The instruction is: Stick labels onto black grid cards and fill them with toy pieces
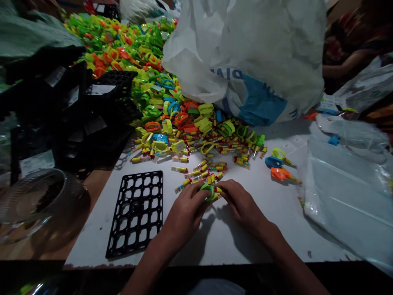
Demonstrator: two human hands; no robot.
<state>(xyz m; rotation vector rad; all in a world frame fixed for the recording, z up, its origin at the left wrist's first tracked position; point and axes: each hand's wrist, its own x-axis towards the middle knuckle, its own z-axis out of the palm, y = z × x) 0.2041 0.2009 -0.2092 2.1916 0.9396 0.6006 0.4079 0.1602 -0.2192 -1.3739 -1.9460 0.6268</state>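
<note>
My left hand [187, 209] is closed around a green plastic ring-shaped piece [207, 190] over the white board [233, 241]. My right hand [241, 203] pinches a small yellow-capped tube [216, 194] against that green piece. Both hands meet at the middle of the board. Just beyond my fingers lie several loose small tubes [199, 169] with yellow caps. Three finished-looking pieces, yellow-green [278, 154], blue [272, 162] and orange [280, 173], lie to the right.
A black plastic grid tray [137, 213] lies left of my hands. A big heap of coloured plastic loops [147, 78] stretches back left. A white plastic bag [245, 53] stands behind, clear bags [346, 180] at right, black crates [76, 114] and a glass bowl [39, 205] at left. Another person's arm [346, 65] shows far right.
</note>
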